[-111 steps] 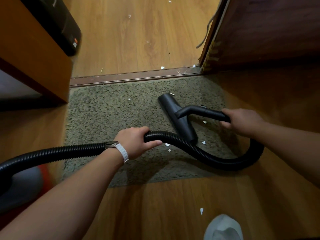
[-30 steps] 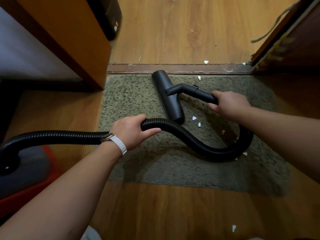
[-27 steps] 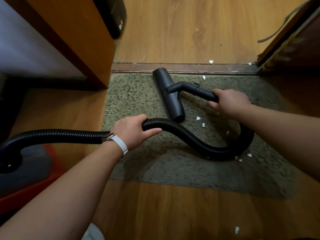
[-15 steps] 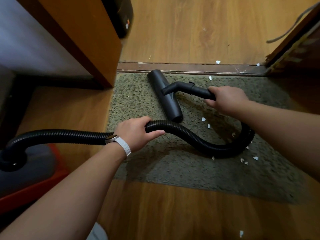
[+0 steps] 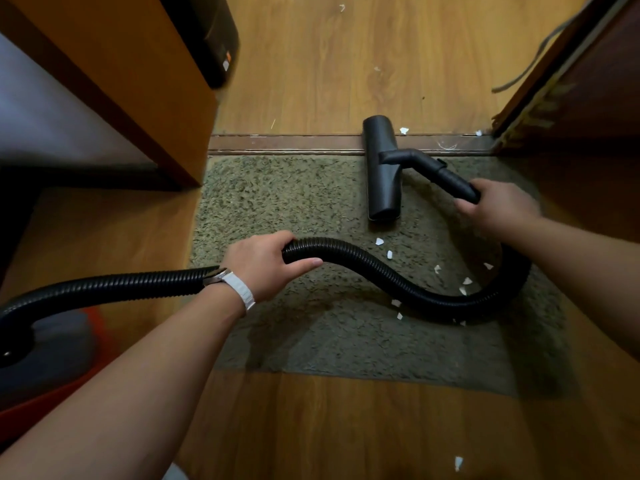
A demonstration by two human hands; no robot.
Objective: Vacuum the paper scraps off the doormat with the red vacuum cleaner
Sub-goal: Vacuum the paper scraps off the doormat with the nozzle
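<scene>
Right hand grips the rigid wand; left hand wraps the flexible ribbed hose. Floor head lies across the doormat's far edge. Light paper scraps lie mid-mat, toward the right edge. Steer by the stiff wand.

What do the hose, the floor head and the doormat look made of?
The hose looks like flexible black plastic, ribbed and slightly glossy. The floor head is smooth matte black, likely hard plastic. The doormat is shaggy speckled grey-green pile, probably synthetic fibre.
</scene>
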